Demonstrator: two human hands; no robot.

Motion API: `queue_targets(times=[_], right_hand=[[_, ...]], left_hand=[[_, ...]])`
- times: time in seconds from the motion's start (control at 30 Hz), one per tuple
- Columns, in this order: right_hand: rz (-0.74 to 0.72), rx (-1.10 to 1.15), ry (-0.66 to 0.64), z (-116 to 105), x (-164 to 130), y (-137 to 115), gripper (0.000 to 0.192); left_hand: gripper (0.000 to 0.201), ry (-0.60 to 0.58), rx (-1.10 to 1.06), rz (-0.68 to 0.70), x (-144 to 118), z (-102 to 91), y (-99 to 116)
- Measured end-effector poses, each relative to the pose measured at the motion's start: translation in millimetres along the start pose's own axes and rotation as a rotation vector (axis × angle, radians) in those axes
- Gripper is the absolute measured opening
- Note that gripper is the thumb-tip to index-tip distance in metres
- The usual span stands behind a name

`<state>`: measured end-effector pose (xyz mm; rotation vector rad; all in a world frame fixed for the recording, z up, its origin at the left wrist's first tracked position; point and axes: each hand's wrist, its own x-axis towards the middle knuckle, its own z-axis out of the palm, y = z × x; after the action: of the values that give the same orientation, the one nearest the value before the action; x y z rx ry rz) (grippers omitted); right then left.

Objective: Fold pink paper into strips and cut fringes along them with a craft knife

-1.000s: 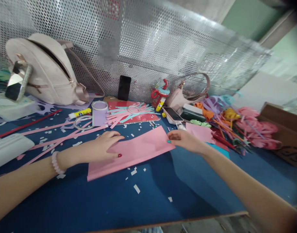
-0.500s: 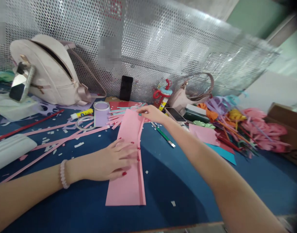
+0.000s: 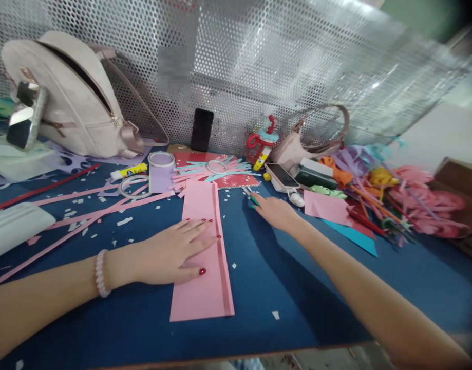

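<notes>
My left hand (image 3: 170,254) lies flat with fingers spread on a long pink paper strip (image 3: 201,300), pressing it to the blue table. The strip has a narrow fold along its right edge. To the right of the strip's far end, the fingers of my right hand (image 3: 278,213) are closed over a green craft knife (image 3: 253,199) on the table. Only one end of the knife shows past the fingertips; my hand hides the rest.
Behind the strip, pink and blue paper strips lie on a red sheet (image 3: 236,180). A lilac tape roll (image 3: 161,177) and a glue stick (image 3: 128,171) stand to the left. A phone (image 3: 282,176), pink paper (image 3: 328,207) and coloured paper bits sit right. A backpack (image 3: 74,103) leans behind.
My right hand has left the far end of the pink strip and moved right and nearer, onto the craft knife. My left hand stays on the strip.
</notes>
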<state>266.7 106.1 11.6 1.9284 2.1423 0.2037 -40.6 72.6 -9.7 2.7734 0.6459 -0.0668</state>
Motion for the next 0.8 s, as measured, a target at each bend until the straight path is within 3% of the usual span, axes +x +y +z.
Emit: queue_targets(times=[0.17,0.3,0.47,0.63,0.8], right_hand=[[-0.072,0.066,-0.035,3,-43,0,0.05],[-0.35,0.425,0.029,4,-106,-13,0.045],[-0.413,0.528,0.09,8,-174,-36,0.049],[-0.375,0.483,0.139,18,-199,-45,0.054],[-0.409,0.366,0.215,30,-206,-46,0.051]], left_hand=[[0.072,0.062,0.011,-0.018,0,6.5,-2],[0.079,0.048,0.02,-0.116,2,8.1,2],[0.077,0.114,0.047,-0.156,3,14.3,3],[0.065,0.182,0.07,-0.076,2,13.9,9],[0.058,0.121,0.047,0.068,4,9.3,26]])
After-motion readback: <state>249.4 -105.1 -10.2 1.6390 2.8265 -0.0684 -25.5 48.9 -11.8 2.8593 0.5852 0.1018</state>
